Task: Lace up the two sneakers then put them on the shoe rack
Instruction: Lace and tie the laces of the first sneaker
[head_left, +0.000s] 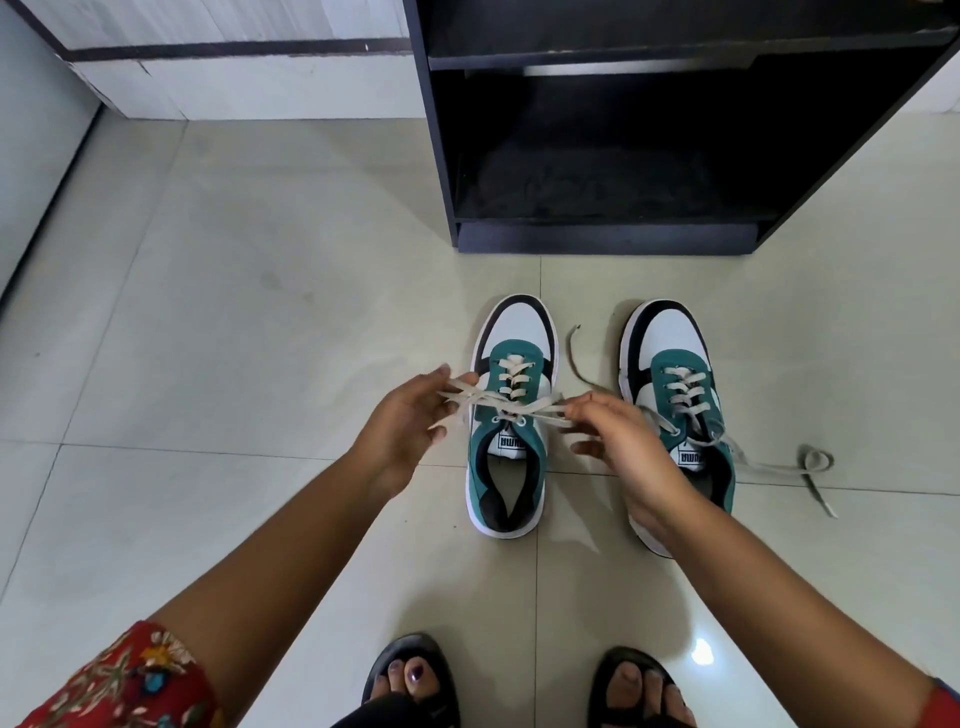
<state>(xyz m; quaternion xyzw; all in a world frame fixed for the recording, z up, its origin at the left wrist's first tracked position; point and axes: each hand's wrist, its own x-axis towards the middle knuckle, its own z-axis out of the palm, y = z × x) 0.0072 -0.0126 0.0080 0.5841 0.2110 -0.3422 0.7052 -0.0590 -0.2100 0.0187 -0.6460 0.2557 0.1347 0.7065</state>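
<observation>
Head view looks down on a pale tiled floor (234, 312), the largest thing in sight, bare and roomy from 7 to 11 o'clock. At 12 to 1 o'clock stands the dark shoe rack (608, 239), its lower shelf showing nothing on it, its base edge a short way beyond the toes of the shoes. A white cabinet (234, 88) runs along the far wall at 11 o'clock.

Both sneakers sit side by side on the floor near centre, toes toward the rack. The left sneaker (511, 415) is threaded to its top eyelets, and its lace (498, 400) is stretched out to both sides. The left hand (410, 421) pinches a loop of it between narrowed fingers; the right hand (618, 441) pinches the other end, fingers curled close. The bow looks unfinished.

The right sneaker (680, 405), at 3 o'clock of its mate, is threaded too, yet its loose lace (779, 467) trails untied across the tiles toward 3 o'clock and 12 o'clock.

Judged from this, one knot is in progress, one remains, and neither shoe is racked. The path to the rack is open.
</observation>
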